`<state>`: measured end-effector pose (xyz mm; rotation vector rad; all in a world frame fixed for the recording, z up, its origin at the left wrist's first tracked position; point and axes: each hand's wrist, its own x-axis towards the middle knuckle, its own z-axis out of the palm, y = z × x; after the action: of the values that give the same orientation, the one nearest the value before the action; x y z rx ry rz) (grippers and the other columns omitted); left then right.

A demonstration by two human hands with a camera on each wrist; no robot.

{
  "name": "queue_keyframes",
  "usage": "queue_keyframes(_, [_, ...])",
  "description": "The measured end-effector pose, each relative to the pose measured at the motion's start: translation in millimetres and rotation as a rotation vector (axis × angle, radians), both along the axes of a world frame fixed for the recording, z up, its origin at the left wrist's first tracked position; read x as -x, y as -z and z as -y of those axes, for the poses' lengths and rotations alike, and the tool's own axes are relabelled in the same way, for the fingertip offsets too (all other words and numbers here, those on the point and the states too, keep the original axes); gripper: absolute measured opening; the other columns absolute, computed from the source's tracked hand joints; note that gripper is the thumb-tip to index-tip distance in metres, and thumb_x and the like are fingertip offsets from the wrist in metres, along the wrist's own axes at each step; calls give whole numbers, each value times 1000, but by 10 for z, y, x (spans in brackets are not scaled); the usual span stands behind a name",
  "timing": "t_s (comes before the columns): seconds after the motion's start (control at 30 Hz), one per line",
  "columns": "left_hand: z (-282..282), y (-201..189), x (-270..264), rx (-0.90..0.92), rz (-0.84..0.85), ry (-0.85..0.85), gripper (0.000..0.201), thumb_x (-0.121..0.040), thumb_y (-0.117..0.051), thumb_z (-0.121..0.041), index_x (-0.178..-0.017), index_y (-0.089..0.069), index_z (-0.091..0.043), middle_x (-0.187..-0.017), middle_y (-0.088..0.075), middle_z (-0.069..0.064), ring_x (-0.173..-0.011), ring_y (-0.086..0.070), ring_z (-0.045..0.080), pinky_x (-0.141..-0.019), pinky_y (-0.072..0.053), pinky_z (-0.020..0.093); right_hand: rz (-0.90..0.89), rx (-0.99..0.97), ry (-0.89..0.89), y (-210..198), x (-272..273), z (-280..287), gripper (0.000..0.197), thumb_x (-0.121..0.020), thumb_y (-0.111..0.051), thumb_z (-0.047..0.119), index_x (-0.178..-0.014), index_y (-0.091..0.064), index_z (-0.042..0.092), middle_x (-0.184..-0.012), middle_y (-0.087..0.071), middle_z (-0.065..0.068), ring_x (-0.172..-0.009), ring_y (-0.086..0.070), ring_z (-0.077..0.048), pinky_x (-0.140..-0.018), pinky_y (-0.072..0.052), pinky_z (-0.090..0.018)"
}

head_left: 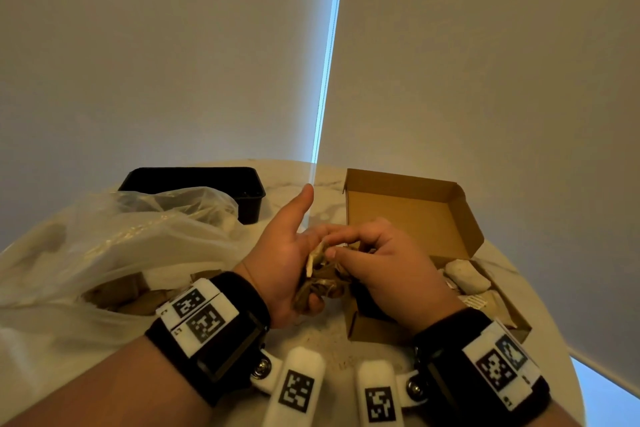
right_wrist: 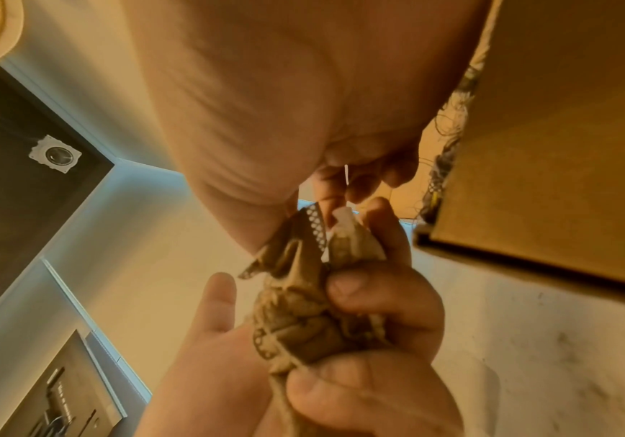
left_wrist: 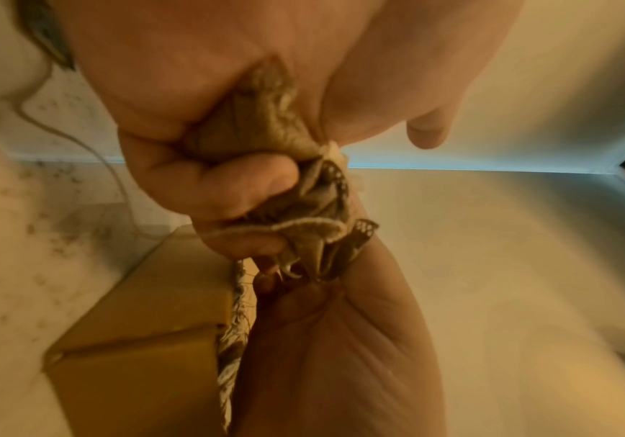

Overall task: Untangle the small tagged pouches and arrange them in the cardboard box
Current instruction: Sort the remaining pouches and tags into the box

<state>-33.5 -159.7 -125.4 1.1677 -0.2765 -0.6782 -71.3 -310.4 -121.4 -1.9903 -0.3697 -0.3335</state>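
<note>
From the head view, a bunch of small pouches point(head_left: 320, 279) sits in the left hand point(head_left: 287, 263), held up over the round table point(head_left: 311, 340) just beside the near left corner of the cardboard box point(head_left: 415, 204). The left fingers curl round the bunch and the thumb points up. The right hand point(head_left: 388, 263) pinches the top of the bunch with its fingertips. The box is open, near the right edge of the table, and a few pale pouches point(head_left: 467, 276) lie inside it. A clear plastic bag point(head_left: 121, 246) with more brown pouches lies by the left edge, and a black tray point(head_left: 221, 184) stands at the far edge.

From the left wrist view, the bunch point(left_wrist: 288, 177) looks brown and crumpled, with pale wavy seams and a dotted edge. The left fingers point(left_wrist: 228, 189) squeeze it tight. A corner of the box point(left_wrist: 135, 340) shows below.

From the right wrist view, the bunch point(right_wrist: 303, 301) is wrinkled and tan, with a white tip sticking up. The right fingertips point(right_wrist: 333, 183) pinch that top, and the left fingers point(right_wrist: 378, 298) wrap the rest.
</note>
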Motion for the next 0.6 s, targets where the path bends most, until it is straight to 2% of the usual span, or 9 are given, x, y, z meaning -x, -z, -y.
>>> queue_keyframes(0.1, [0,-3,9,1,-29,10,86,-76,-30,-89,-104,-78,-24,-78,-64,11,-51,-50,17,-46,-27,18,-9,-18,15,25,-15,-12,26,-89,-71,19,-74,-76,39,-85,-66,22,-76,-66,0,-67,-55,-17])
queue_keyframes(0.13, [1,5,5,1,-31,11,86,-75,-31,-90,-104,-78,-25,-80,-64,11,-51,-50,17,-46,-27,17,-12,-36,32,40,-27,-14,23,-90,-70,21,-75,-75,37,-85,-68,21,-77,-68,-2,-69,-57,-19])
queue_keyframes(0.23, [5,12,6,12,-38,23,89,-69,-36,-92,-110,-76,-24,-93,-59,17,-58,-51,19,-47,-28,17,-24,-106,113,91,-69,-14,9,-91,-69,28,-87,-73,34,-94,-73,2,-86,-71,-18,-76,-62,-42])
queue_keyframes(0.27, [9,13,11,23,-46,27,91,-69,-37,-92,-112,-75,-22,-94,-58,18,-59,-51,19,-47,-29,17,-24,-135,132,99,-75,-11,8,-91,-68,28,-87,-72,34,-94,-73,1,-88,-71,-20,-76,-62,-44])
queue_keyframes(0.37, [25,0,27,50,-82,39,97,-72,-38,-90,-114,-69,-8,-84,-58,15,-55,-53,18,-42,-30,16,-20,-216,148,95,-80,-10,12,-92,-68,25,-84,-72,34,-90,-74,2,-88,-72,-19,-71,-62,-37])
queue_keyframes(0.47, [39,19,14,15,-58,33,106,-66,-45,-93,-121,-66,-5,-95,-57,17,-58,-53,18,-45,-27,17,13,-245,178,88,-82,-36,13,-91,-69,24,-83,-72,34,-87,-75,3,-84,-72,-19,-72,-61,-38])
queue_keyframes(0.5, [42,20,16,1,-44,34,108,-64,-46,-94,-118,-66,-3,-95,-56,16,-59,-52,18,-46,-25,17,26,-254,196,94,-88,-37,12,-91,-69,24,-84,-73,33,-87,-75,3,-84,-72,-18,-74,-61,-40])
queue_keyframes(0.6, [47,17,22,-13,-34,27,96,-63,-45,-93,-105,-68,-9,-77,-58,9,-53,-50,17,-44,-25,17,53,-305,236,74,-74,-34,10,-93,-65,23,-88,-73,26,-88,-75,3,-84,-72,-16,-74,-61,-37])
